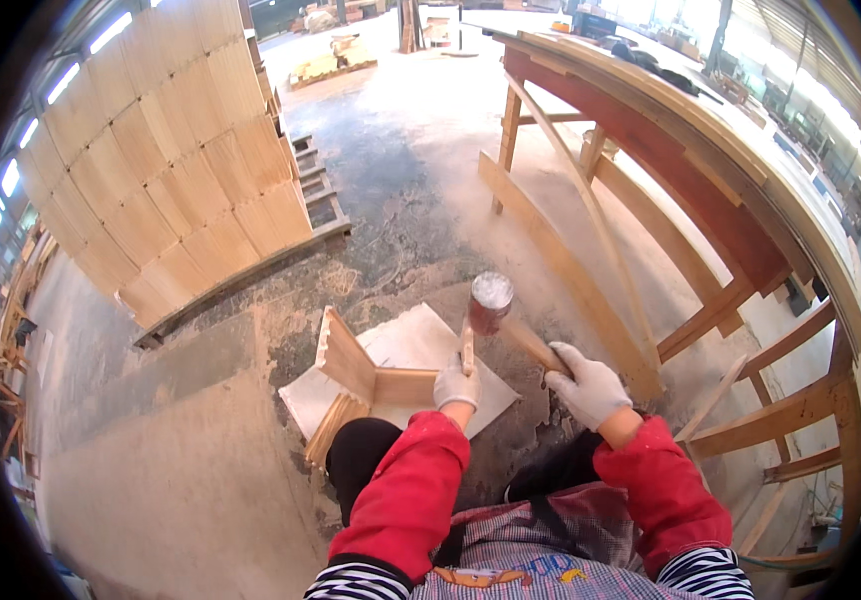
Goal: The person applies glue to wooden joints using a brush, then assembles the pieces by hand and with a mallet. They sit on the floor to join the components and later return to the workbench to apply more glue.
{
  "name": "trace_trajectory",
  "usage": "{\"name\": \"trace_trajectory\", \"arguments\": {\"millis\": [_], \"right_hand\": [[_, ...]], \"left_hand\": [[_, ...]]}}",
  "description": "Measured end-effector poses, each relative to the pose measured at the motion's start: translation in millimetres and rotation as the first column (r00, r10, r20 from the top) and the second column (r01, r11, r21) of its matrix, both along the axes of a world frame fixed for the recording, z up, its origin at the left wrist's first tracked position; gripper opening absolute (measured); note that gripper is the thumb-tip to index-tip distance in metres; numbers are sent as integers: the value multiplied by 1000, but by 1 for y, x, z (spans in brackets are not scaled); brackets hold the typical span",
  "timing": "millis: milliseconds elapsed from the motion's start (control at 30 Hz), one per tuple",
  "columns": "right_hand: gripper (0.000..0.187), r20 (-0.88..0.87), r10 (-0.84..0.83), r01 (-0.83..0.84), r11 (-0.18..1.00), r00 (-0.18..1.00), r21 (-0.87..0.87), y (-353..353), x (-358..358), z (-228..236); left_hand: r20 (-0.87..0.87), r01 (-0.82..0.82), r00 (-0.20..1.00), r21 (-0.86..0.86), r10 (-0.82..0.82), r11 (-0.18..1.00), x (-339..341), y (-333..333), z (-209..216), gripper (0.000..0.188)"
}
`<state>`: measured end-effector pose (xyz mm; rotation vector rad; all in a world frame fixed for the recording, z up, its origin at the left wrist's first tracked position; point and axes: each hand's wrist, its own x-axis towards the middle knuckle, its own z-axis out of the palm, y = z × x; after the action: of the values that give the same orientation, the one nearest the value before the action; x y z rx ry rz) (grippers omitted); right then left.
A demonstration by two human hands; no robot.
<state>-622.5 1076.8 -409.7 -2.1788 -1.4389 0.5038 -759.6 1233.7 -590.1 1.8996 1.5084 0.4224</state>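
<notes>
My right hand (591,388), in a white glove, is closed round the wooden handle (531,345) of a mallet. The mallet's thick dark-reddish head (490,305) has a pale, worn upper face. My left hand (458,386), also gloved, is closed on a narrow upright piece of wood (468,347), just below and left of the mallet head. Left of that hand, a partly joined wooden box frame (347,352) with notched ends stands on a pale board (409,340) on the floor. My left glove hides where the held piece meets the frame.
A tall stack of wooden boxes (161,160) rests on a pallet (241,280) at the far left. To my right stands a long wooden workbench (651,130), with planks (561,270) leaning beneath it. Another low pallet load (333,62) lies far ahead.
</notes>
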Motion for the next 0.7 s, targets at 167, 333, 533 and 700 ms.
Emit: {"name": "trace_trajectory", "arguments": {"millis": [167, 333, 533, 700], "right_hand": [[44, -195, -52, 85, 982, 979, 166, -22, -27, -5], [45, 41, 82, -79, 994, 996, -79, -28, -18, -2], [42, -294, 3, 51, 983, 956, 176, -44, -50, 22], [46, -166, 57, -75, 992, 985, -106, -45, -30, -4]], "left_hand": [[30, -10, 1000, 22, 10, 1000, 4, 1, -1, 40], [14, 15, 1000, -61, -14, 998, -3, -3, -9, 40], [-15, 26, 1000, -70, -28, 997, -5, -2, -1, 44], [-198, 107, 972, -125, -130, 986, -9, 10, -21, 38]]}}
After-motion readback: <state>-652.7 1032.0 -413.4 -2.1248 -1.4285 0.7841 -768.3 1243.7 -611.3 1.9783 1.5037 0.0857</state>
